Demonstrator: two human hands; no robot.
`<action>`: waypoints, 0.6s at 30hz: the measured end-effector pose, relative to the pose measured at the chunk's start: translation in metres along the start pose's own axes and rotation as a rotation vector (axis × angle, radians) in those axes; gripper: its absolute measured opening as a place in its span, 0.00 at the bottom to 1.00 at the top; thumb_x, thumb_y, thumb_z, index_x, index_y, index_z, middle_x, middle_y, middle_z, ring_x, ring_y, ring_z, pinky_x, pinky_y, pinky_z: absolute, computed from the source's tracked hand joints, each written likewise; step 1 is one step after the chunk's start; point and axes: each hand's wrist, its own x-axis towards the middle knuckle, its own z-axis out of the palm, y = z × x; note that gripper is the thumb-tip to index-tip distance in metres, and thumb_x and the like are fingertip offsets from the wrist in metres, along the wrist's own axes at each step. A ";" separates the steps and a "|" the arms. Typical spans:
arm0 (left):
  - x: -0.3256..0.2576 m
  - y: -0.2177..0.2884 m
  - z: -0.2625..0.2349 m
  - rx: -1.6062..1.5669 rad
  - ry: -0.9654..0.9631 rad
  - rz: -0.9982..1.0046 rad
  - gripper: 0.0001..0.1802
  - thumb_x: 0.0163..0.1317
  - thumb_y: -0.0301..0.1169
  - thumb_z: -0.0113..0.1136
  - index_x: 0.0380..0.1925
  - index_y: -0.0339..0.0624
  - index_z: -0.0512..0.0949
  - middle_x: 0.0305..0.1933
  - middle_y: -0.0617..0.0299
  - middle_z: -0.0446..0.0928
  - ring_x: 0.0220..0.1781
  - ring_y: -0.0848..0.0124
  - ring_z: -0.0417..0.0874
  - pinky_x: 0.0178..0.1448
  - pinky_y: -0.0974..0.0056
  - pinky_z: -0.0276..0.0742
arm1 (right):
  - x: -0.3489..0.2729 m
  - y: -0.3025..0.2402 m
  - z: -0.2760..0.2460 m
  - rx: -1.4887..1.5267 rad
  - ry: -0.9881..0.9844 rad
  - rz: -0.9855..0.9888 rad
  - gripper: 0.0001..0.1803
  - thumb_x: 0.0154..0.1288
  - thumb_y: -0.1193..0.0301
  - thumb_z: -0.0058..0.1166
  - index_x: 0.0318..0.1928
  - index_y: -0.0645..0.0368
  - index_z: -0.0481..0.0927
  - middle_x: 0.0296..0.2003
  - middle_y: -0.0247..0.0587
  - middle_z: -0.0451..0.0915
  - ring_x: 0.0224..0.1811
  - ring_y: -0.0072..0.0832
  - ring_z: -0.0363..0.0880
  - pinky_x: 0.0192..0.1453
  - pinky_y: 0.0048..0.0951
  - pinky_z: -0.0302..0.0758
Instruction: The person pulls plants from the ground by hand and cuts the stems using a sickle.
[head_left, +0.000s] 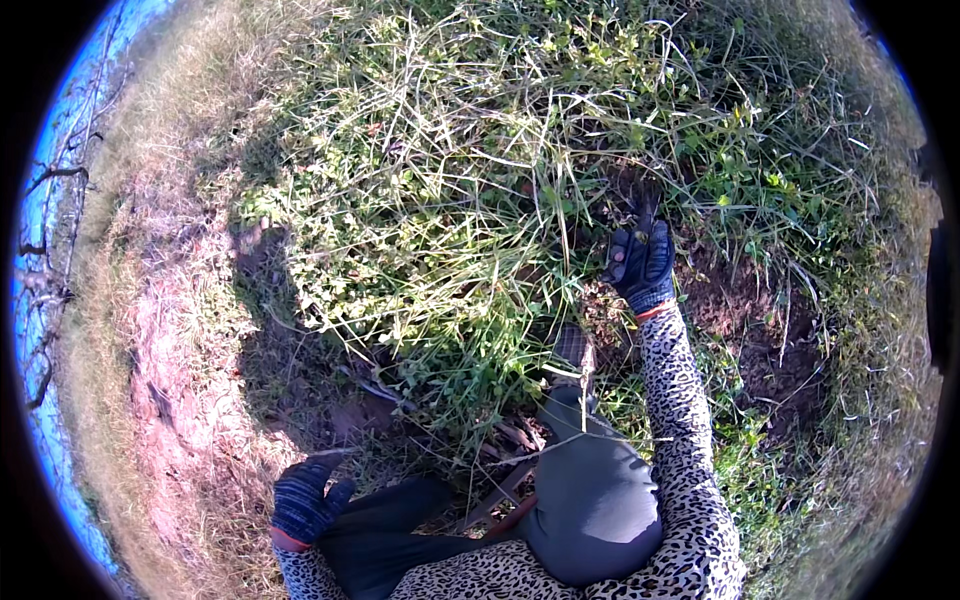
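Observation:
My right hand, in a dark knit work glove, reaches forward into the grass at the edge of a leafy green patch. Its fingers are curled closed, and a dark, narrow shape runs from them into the shade; what it is I cannot make out. Beside my bent knee, at the lower left, is my left hand in a matching glove. Its fingers are loosely bent with the thumb apart, and nothing shows in its grasp. A thin dry stalk lies by its fingertips.
Reddish bare soil shows right of my right hand, and more dirt lies at the left. My grey-trousered knee and a shoe are below the patch. Bare branches stand at the far left rim.

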 end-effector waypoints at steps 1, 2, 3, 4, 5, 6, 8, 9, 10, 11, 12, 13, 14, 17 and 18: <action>0.000 0.000 0.000 -0.001 -0.001 0.001 0.22 0.54 0.40 0.68 0.47 0.42 0.80 0.44 0.52 0.82 0.47 0.54 0.82 0.53 0.53 0.76 | 0.004 -0.003 0.004 0.004 0.006 -0.032 0.23 0.66 0.39 0.45 0.50 0.38 0.73 0.30 0.37 0.79 0.24 0.31 0.76 0.18 0.31 0.75; 0.000 0.000 0.000 -0.003 -0.002 0.002 0.22 0.54 0.40 0.68 0.47 0.42 0.80 0.44 0.52 0.82 0.47 0.54 0.82 0.53 0.54 0.76 | 0.002 -0.008 0.007 -0.028 0.045 -0.053 0.23 0.66 0.39 0.45 0.50 0.38 0.73 0.30 0.37 0.79 0.24 0.30 0.76 0.18 0.31 0.74; -0.001 -0.001 0.001 0.002 -0.005 -0.002 0.22 0.54 0.40 0.67 0.47 0.42 0.80 0.44 0.52 0.82 0.48 0.54 0.82 0.53 0.54 0.76 | -0.001 -0.013 0.020 -0.057 0.082 -0.075 0.23 0.66 0.39 0.45 0.49 0.39 0.73 0.29 0.36 0.79 0.24 0.30 0.76 0.17 0.30 0.74; -0.002 -0.003 0.002 0.008 -0.009 -0.006 0.22 0.55 0.40 0.67 0.47 0.42 0.80 0.44 0.52 0.82 0.48 0.54 0.82 0.53 0.54 0.76 | -0.002 -0.016 0.028 -0.108 0.144 -0.087 0.27 0.64 0.37 0.47 0.49 0.43 0.73 0.28 0.35 0.78 0.22 0.28 0.75 0.17 0.29 0.73; -0.003 -0.004 0.002 0.013 -0.013 -0.010 0.22 0.55 0.40 0.67 0.47 0.42 0.80 0.44 0.52 0.82 0.48 0.54 0.82 0.53 0.54 0.76 | 0.001 -0.018 0.026 -0.135 0.153 -0.060 0.29 0.62 0.36 0.48 0.48 0.45 0.73 0.27 0.34 0.78 0.22 0.28 0.75 0.17 0.29 0.72; -0.002 -0.003 0.001 0.005 -0.010 -0.006 0.22 0.55 0.40 0.67 0.47 0.42 0.80 0.44 0.52 0.82 0.48 0.54 0.82 0.53 0.54 0.75 | 0.004 -0.022 0.024 -0.162 0.165 -0.032 0.30 0.61 0.36 0.49 0.47 0.47 0.74 0.27 0.34 0.78 0.21 0.28 0.74 0.17 0.29 0.71; 0.000 0.001 -0.002 -0.009 -0.004 -0.001 0.22 0.55 0.40 0.67 0.47 0.42 0.80 0.44 0.52 0.82 0.48 0.54 0.82 0.54 0.53 0.75 | 0.004 -0.025 0.021 -0.220 0.227 0.041 0.33 0.58 0.34 0.51 0.43 0.51 0.75 0.25 0.32 0.77 0.19 0.28 0.73 0.15 0.29 0.69; -0.001 0.001 -0.002 -0.001 -0.001 -0.001 0.22 0.55 0.40 0.67 0.47 0.42 0.80 0.44 0.52 0.82 0.48 0.54 0.82 0.54 0.53 0.75 | 0.003 -0.028 0.025 -0.251 0.276 0.088 0.33 0.57 0.33 0.52 0.39 0.52 0.76 0.24 0.32 0.76 0.18 0.27 0.72 0.15 0.29 0.67; -0.001 0.000 -0.002 0.008 0.002 -0.001 0.22 0.55 0.40 0.67 0.47 0.42 0.80 0.44 0.52 0.82 0.48 0.54 0.82 0.54 0.53 0.75 | 0.000 -0.029 0.024 -0.269 0.310 0.127 0.33 0.56 0.33 0.52 0.36 0.52 0.76 0.23 0.31 0.75 0.17 0.27 0.71 0.14 0.29 0.66; -0.002 0.000 -0.003 0.017 0.004 -0.002 0.22 0.55 0.41 0.67 0.47 0.42 0.80 0.44 0.52 0.82 0.48 0.54 0.82 0.53 0.53 0.76 | -0.002 -0.028 0.023 -0.288 0.343 0.167 0.33 0.56 0.32 0.52 0.34 0.52 0.77 0.22 0.31 0.75 0.16 0.27 0.70 0.14 0.29 0.65; -0.001 0.000 -0.002 0.023 0.008 0.002 0.22 0.55 0.41 0.67 0.47 0.41 0.80 0.44 0.52 0.82 0.48 0.54 0.82 0.53 0.53 0.76 | -0.003 -0.022 0.025 -0.225 0.338 0.094 0.34 0.57 0.32 0.50 0.31 0.53 0.76 0.18 0.31 0.72 0.13 0.28 0.68 0.13 0.30 0.64; -0.001 0.000 -0.002 0.018 0.007 -0.004 0.22 0.55 0.41 0.67 0.47 0.41 0.80 0.44 0.51 0.82 0.48 0.54 0.82 0.53 0.53 0.76 | -0.004 -0.019 0.021 -0.269 0.343 0.076 0.33 0.57 0.32 0.50 0.32 0.52 0.75 0.17 0.31 0.71 0.12 0.28 0.67 0.13 0.30 0.63; -0.001 -0.001 -0.002 0.014 0.005 -0.010 0.22 0.55 0.41 0.67 0.47 0.41 0.80 0.44 0.51 0.82 0.48 0.54 0.82 0.53 0.53 0.76 | -0.004 -0.017 0.017 -0.312 0.348 0.059 0.33 0.58 0.32 0.49 0.33 0.52 0.74 0.16 0.31 0.71 0.11 0.28 0.67 0.13 0.30 0.63; -0.001 -0.003 0.002 -0.011 -0.015 -0.015 0.22 0.54 0.41 0.67 0.47 0.41 0.80 0.44 0.51 0.82 0.47 0.53 0.82 0.53 0.52 0.76 | -0.002 -0.021 0.003 -0.441 0.334 0.086 0.31 0.60 0.31 0.45 0.38 0.46 0.70 0.16 0.30 0.69 0.09 0.27 0.63 0.12 0.30 0.62; -0.001 -0.004 0.002 -0.017 -0.016 -0.019 0.22 0.54 0.41 0.67 0.47 0.40 0.80 0.44 0.51 0.82 0.47 0.53 0.82 0.53 0.52 0.76 | 0.001 -0.022 0.007 -0.462 0.363 0.087 0.31 0.59 0.30 0.44 0.39 0.45 0.69 0.16 0.30 0.68 0.09 0.27 0.62 0.12 0.30 0.62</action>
